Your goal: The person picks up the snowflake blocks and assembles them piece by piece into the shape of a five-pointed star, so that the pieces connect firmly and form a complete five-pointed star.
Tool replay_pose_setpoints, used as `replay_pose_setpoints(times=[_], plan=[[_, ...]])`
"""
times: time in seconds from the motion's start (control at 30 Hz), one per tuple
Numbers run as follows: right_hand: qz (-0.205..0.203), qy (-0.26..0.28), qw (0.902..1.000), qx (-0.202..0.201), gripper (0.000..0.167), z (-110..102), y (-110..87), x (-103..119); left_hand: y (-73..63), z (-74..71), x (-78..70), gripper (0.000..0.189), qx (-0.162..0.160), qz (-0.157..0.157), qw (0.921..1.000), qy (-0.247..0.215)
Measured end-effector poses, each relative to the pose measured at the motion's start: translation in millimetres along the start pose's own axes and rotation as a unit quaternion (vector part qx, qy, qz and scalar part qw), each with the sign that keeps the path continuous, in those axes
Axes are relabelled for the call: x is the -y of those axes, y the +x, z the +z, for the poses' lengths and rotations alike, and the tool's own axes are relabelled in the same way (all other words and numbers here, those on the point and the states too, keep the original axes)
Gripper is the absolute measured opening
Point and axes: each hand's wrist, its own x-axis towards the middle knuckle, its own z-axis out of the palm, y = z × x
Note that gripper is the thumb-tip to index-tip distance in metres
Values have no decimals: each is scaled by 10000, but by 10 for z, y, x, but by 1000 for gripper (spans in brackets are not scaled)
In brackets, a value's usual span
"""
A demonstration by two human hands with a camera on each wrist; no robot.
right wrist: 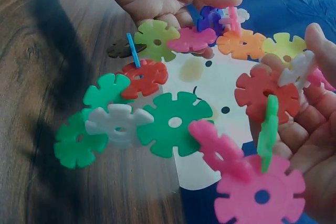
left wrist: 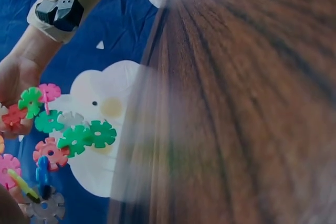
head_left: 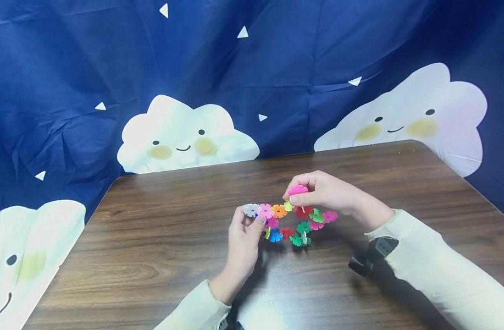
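Note:
Both hands hold a looped chain of colourful, notched interlocking plastic discs above the table. In the head view my left hand (head_left: 242,245) grips the loop's left end, with the thumb by a pink disc (head_left: 266,211) and a pale grey disc (head_left: 252,210) beside it. My right hand (head_left: 324,192) pinches the far side near a yellow disc (head_left: 288,205) and an upper pink disc (head_left: 298,189). Toward the near side hang a blue disc (head_left: 275,235) and green ones. The right wrist view shows a large green disc (right wrist: 175,124) and a red disc (right wrist: 266,94) by the right fingers.
The brown wood-grain table (head_left: 152,256) lies under both hands. Behind it hangs a dark blue curtain (head_left: 276,55) with white smiling clouds (head_left: 185,133). A black device (head_left: 373,256) is strapped at the right wrist.

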Motion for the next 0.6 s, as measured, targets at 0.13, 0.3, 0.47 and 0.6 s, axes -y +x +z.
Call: replay_pose_setpoints(times=[0.13, 0.3, 0.47, 0.6], plan=[[209, -112, 9996, -160, 27, 12, 0, 9, -20, 2, 4, 39, 30, 147, 9998, -137], [258, -457, 9974, -494, 25, 58, -4, 17, -18, -4, 10, 33, 13, 54, 9998, -199], [142, -663, 9954, -676, 17, 94, -17, 15, -4, -20, -11, 32, 342, -425, 9985, 9], [243, -526, 9965, -603, 16, 123, -21, -7, 6, -15, -45, 42, 718, -590, 9952, 319]])
